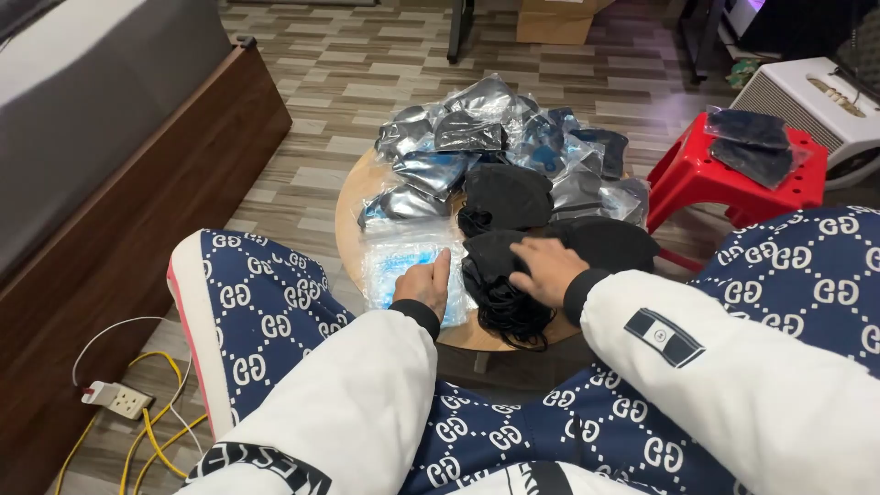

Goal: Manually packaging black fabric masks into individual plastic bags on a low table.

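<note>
Resting flat, fingers spread, the right hand (547, 269) presses on a stack of black face masks (502, 275) at the near edge of the small round wooden worktop (346, 225); it grips nothing, the palm simply lies on the top mask, with the ear loops spilling in a dark tangle over the worktop's front edge. Just beside it, the left hand (424, 286) lies on a pile of clear plastic bags (394, 257), loosely curled with the forefinger stretched forward on the top bag; it too holds nothing. More black masks (506, 194) lie stacked behind the first stack, and beyond them a heap of masks sealed in shiny clear packets (477, 128) covers the far half of the worktop. To the right stands a red plastic stool (697, 179) carrying a few more packed masks (752, 142). On the wood-patterned floor at the left lie a white power strip (117, 398) and yellow cable (156, 431), next to a brown bed frame (137, 211).
</note>
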